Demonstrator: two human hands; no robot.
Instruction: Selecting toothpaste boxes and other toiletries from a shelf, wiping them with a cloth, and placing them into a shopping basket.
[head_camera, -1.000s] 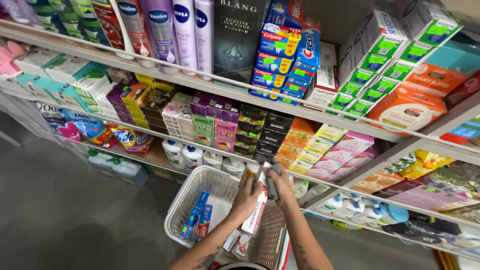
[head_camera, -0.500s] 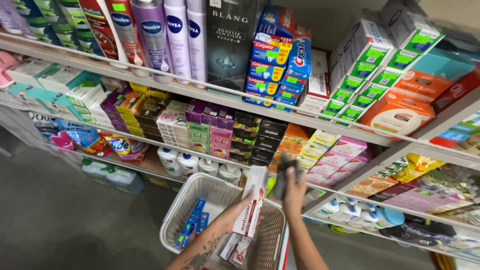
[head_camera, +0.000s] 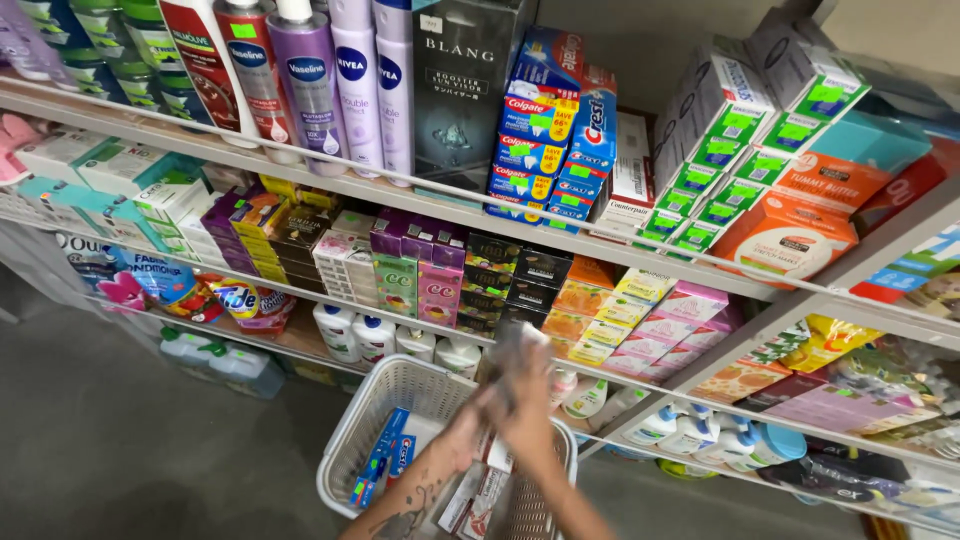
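Boxed goods lie in the white plastic basket at the near edge, below the shelves of soap boxes and bottles. Your right hand is raised over the basket, closed around a small blurred item. Your left hand sits just beside it, touching; its grip cannot be told.

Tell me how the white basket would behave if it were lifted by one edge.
The white basket looks like rigid plastic lattice, so it would probably hold its shape. Several boxes lie loose inside, so it would likely tilt and they would slide. It seems light for its size.
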